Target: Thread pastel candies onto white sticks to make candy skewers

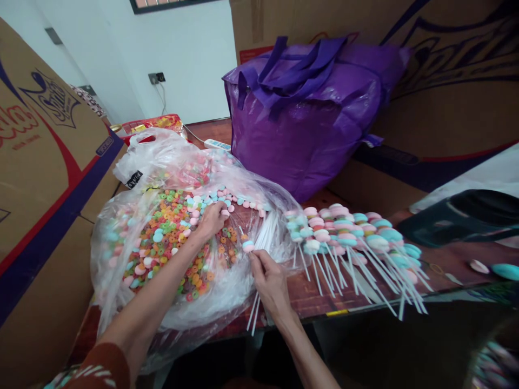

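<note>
A large clear plastic bag [121,254] lies open on the table, filled with colourful ring candies [170,237] and pastel marshmallow pieces. My left hand [211,219] reaches into the bag, fingers closed on a pink marshmallow piece [225,213]. My right hand [270,281] pinches a white stick [252,254] with a blue-and-pink marshmallow piece [247,246] on its top. More bare white sticks [267,232] lie bundled beside it. A row of finished marshmallow skewers [357,237] lies fanned out to the right on the wooden table [316,294].
A purple shopping bag [308,113] stands behind the skewers. Large cardboard boxes rise on the left [44,178] and the back right [458,75]. A black tray [466,216] sits at the right. A white power strip [217,144] lies at the back.
</note>
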Demonstrator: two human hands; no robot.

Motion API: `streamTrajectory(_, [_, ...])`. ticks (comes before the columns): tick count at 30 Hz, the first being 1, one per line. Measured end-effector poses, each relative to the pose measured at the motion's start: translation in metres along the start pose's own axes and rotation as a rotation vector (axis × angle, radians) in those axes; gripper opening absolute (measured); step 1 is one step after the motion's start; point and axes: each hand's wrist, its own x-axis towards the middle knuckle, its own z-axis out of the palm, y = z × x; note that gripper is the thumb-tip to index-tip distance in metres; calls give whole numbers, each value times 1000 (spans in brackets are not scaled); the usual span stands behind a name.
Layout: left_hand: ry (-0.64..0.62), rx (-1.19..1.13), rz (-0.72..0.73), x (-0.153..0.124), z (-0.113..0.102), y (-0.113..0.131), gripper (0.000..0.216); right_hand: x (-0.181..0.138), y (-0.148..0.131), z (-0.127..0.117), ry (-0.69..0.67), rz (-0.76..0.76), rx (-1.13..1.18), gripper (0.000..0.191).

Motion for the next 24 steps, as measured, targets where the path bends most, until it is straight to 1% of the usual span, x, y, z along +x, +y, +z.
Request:
streamTrajectory(2, [-16,-246,-37,-10,0,4,13,0,0,0,8,-3,12,33])
streamTrajectory(5, [-38,-675,-165,-29,3,11,21,0,0,0,12,-15,36,32])
streamTrajectory(6, [-36,-781,-200,-36,3,13,25,-1,1,0,8,-19,43,31])
streamTrajectory(8, [-9,-915,-246,-48,4,17,30,-1,1,0,-3,-25,53,31])
streamTrajectory(11, [29,-1019,-270,-59,2,23,34,-2,1,1,-15,-29,58,32])
streamTrajectory(14, [10,-1067,-244,-63,-2,27,36,-3,-2,3,-41,-26,55,33])
streamTrajectory(18, [10,-1063,-208,-66,-4,30,31,-3,-8,5,-68,-22,54,33])
streamTrajectory(24, [67,-1011,-212,-70,3,28,31,-1,-9,6,-104,10,38,33])
